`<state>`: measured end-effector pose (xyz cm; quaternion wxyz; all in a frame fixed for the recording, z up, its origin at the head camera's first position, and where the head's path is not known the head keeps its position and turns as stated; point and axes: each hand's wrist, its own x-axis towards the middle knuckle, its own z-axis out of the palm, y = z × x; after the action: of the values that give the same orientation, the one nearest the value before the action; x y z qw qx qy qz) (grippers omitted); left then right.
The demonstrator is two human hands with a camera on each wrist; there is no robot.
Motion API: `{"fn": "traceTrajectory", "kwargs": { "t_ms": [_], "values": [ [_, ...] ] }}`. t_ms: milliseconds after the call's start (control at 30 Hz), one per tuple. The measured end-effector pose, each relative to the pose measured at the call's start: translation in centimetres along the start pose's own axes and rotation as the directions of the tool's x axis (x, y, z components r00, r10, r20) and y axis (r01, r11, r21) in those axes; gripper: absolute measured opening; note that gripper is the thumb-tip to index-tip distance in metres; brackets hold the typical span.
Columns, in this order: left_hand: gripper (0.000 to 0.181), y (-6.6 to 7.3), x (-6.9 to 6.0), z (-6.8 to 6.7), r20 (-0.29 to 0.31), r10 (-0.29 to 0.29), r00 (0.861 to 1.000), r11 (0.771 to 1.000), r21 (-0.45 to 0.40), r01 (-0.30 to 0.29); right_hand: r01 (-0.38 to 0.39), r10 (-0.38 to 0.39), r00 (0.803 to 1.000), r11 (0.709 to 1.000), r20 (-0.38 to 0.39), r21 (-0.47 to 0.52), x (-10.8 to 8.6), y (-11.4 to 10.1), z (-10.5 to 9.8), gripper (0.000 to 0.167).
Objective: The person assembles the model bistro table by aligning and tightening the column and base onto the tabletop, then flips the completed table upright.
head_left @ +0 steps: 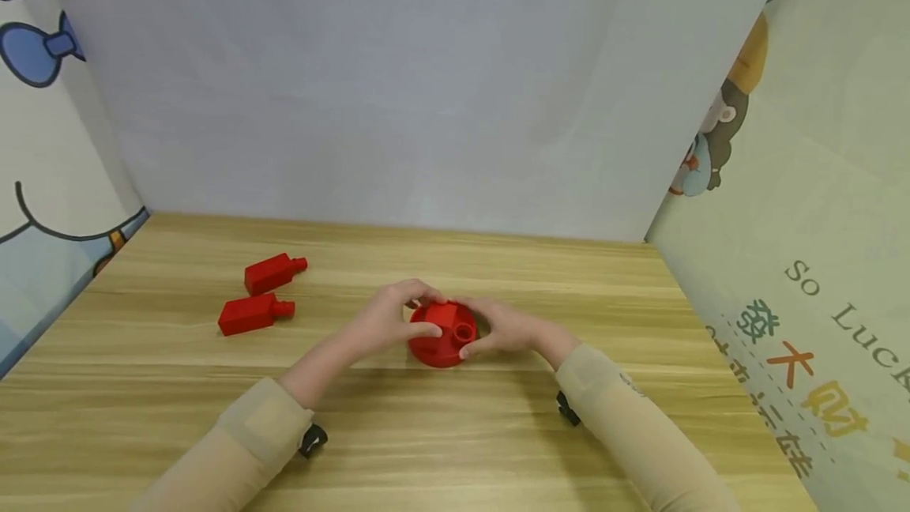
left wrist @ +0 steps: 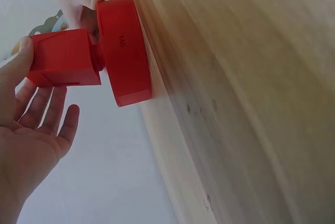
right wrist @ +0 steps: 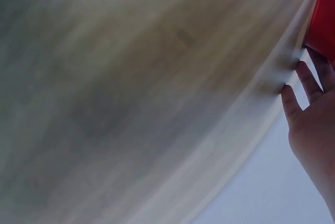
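Observation:
A round red base point(head_left: 435, 357) lies flat on the wooden table between the hands. On it stands a red block with a narrow neck point(left wrist: 63, 59), neck end down at the base. My left hand point(head_left: 392, 316) pinches this block between thumb and fingers, its little finger held away in the left wrist view. My right hand point(head_left: 503, 325) grips the base's right side, thumb in front and fingers behind. An open round socket point(head_left: 464, 332) shows on the base beside the block. In the right wrist view only the base's edge point(right wrist: 323, 25) appears, with the fingertips near the tabletop.
Two more red necked blocks lie on their sides at the table's left, one farther back point(head_left: 268, 274) and one nearer point(head_left: 249, 314). A pale curtain point(head_left: 398, 101) hangs behind the table point(head_left: 441, 441). Printed cloths flank both sides.

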<state>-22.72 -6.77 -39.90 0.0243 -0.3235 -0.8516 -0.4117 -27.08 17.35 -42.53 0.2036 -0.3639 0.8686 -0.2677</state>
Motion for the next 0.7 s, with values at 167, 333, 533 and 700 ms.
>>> {"fn": "traceTrajectory", "kwargs": {
  "t_ms": [167,333,533,700],
  "values": [
    [0.05,0.6,-0.1,0.1,-0.017,-0.008,1.0,0.999,0.046,0.009,0.011,-0.011,1.0,1.0,0.006,0.006,0.0,0.0,-0.1,0.086],
    [0.054,2.1,-0.1,0.7,-0.113,-0.085,0.99,0.991,0.093,0.096,0.01,-0.01,1.0,1.0,0.009,0.005,-0.1,0.0,-0.1,0.086],
    [0.05,3.4,0.2,1.7,-0.204,-0.161,0.966,0.968,0.159,0.195,0.011,-0.011,1.0,1.0,0.011,0.017,-0.1,0.1,-0.1,0.085],
    [0.048,3.5,0.6,2.2,-0.203,-0.19,0.961,0.96,0.167,0.225,0.028,-0.028,0.999,0.999,0.016,0.028,-0.1,0.1,-0.1,0.084]
  ]
}}
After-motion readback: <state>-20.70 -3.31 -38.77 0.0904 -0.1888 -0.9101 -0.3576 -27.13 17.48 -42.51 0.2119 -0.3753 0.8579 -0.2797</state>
